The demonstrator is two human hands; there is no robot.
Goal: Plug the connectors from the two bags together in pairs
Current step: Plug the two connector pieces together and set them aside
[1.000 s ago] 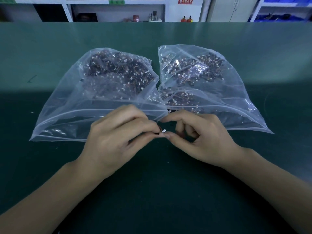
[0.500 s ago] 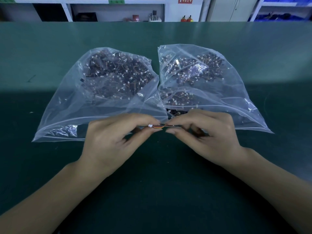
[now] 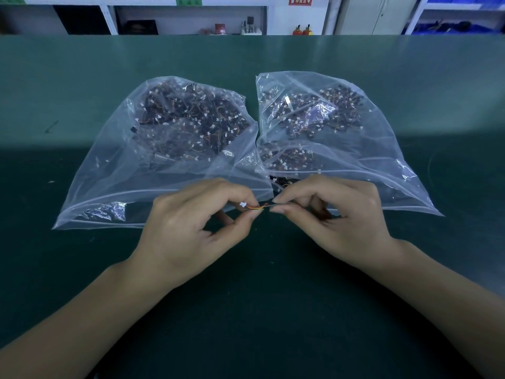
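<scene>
Left hand (image 3: 191, 228) pinches white connector (image 3: 242, 205) between thumb and forefinger; right hand (image 3: 341, 217) pinches the far end of its short orange-red wire (image 3: 258, 207), other fingers curled; piece held level between the two hands, above green table (image 3: 246, 310), just in front of the bag mouths; left bag (image 3: 109, 165) and right bag (image 3: 382, 160) lie side by side, touching at the middle, both full of wired connectors; shelves (image 3: 185, 15) behind.
</scene>
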